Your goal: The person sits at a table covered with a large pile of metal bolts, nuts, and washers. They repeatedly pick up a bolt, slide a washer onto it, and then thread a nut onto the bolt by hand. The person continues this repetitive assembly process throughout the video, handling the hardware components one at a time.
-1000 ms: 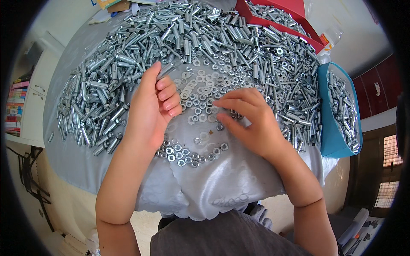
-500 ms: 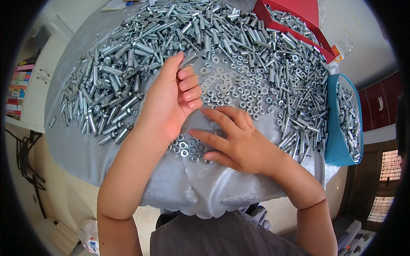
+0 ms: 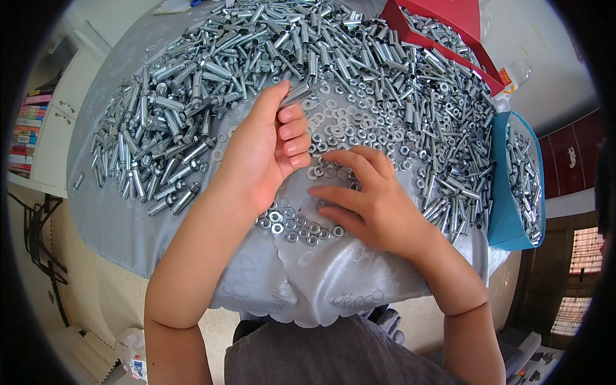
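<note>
My left hand [image 3: 260,144] is closed with its palm turned inward, thumb and forefinger pinching a shiny metal sleeve [image 3: 297,94]; the other fingers curl toward the palm. Whether anything else sits inside that palm is hidden. My right hand [image 3: 382,202] hovers low over the cloth with its fingers apart and nothing seen in them. Just under its fingertips are loose hex nuts and flat washers. A small group of nuts [image 3: 299,226] lies below and between my hands, while more washers [image 3: 337,119] and nuts [image 3: 369,136] spread out beyond them.
A large heap of sleeve bolts and tubes [image 3: 170,106] covers the table's left and far side, and thin bolts [image 3: 443,138] lie at right. A red box [image 3: 443,45] and a teal box [image 3: 504,192], both holding metal parts, stand along the right edge. Grey cloth [image 3: 250,289] covers the table.
My right hand has moved to the right and slightly away, uncovering more of the nuts. My left hand, still pinching the metal sleeve, has shifted slightly right.
</note>
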### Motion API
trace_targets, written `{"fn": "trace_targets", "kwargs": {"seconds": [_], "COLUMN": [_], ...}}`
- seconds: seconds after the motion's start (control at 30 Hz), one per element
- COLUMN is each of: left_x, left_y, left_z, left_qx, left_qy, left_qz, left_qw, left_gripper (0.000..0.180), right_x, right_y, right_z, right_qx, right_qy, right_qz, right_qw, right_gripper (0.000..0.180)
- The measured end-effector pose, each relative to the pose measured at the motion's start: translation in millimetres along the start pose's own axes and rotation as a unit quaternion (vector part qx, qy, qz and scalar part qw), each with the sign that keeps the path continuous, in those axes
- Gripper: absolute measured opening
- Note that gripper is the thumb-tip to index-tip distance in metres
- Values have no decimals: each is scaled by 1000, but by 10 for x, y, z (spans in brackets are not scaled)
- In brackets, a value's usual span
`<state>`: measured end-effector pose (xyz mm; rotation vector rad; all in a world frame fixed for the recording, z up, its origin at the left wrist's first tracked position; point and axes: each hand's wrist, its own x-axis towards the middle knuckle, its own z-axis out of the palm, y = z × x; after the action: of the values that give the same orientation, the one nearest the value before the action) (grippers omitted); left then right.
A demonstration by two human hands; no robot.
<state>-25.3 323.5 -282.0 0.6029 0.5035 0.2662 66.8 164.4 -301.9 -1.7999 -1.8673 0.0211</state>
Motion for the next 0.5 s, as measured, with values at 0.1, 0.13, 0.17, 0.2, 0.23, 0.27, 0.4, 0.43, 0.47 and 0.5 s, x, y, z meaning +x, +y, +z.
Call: {"fn": "trace_targets", "kwargs": {"seconds": [0.1,0.13,0.17,0.2,0.23,0.27,0.4,0.43,0.47,0.5], "left_x": [0,2,2,1,-2,-2,-9,-21,-20,-19], "left_y": [-2,-6,-10,-15,-20,-29,-78,-93,-121,-148], "left_z": [6,10,12,15,17,23,46,60,78,92], "left_qx": [4,7,9,11,18,25,99,127,155,183], "left_qy": [7,7,8,9,11,13,13,13,10,8], "left_qz": [-3,-4,-4,-5,-7,-11,-44,-51,-60,-68], "left_qw": [1000,1000,1000,1000,1000,1000,994,990,986,981], "left_gripper": [38,38,38,38,38,38,38,38,39,39], "right_x": [-12,-13,-12,-8,-3,-4,-40,-45,-58,-55], "right_y": [31,34,36,35,33,31,17,18,23,11], "right_z": [4,10,14,13,9,-2,-44,-55,-70,-113], "right_qx": [23,29,35,45,56,64,273,316,356,419], "right_qy": [6,6,7,14,21,28,118,147,175,187], "right_qz": [-1,-1,-1,-3,-4,-5,132,163,195,214], "right_qw": [1000,1000,999,999,998,998,946,923,897,863], "right_gripper": [23,21,20,19,19,19,15,14,13,10]}}
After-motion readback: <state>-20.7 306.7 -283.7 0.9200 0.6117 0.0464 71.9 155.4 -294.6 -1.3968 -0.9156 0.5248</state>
